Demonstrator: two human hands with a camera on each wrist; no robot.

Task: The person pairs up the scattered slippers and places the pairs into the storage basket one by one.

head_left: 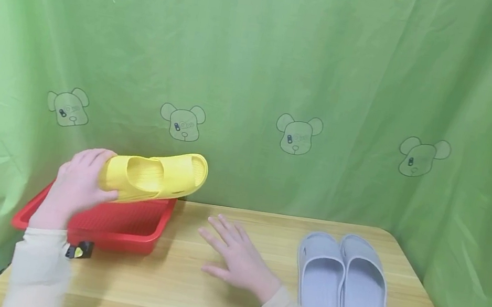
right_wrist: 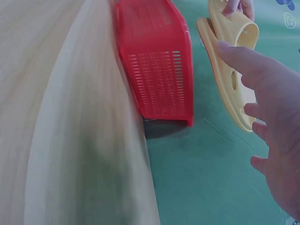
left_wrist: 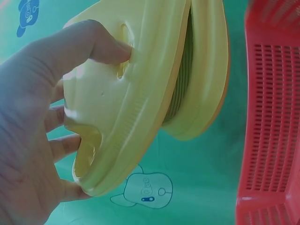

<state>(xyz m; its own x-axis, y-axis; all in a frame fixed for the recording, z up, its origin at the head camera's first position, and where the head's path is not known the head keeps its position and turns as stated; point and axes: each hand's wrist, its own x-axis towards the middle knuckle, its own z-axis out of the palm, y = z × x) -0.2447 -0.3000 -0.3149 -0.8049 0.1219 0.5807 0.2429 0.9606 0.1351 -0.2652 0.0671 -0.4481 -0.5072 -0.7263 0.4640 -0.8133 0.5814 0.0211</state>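
Note:
My left hand grips a pair of yellow slippers at one end, holding them above the red basket. In the left wrist view the thumb lies on the upper of the nearer slipper, with the other fingers around its far side. The second slipper sits behind it, sole toward sole. My right hand hovers over the wooden table with its fingers spread, holding nothing. In the right wrist view the yellow slippers appear beyond its fingers.
The red basket with slotted walls stands at the table's left. A pair of grey-blue slippers lies side by side on the right part of the wooden table. A green curtain with bear prints hangs behind and at both sides.

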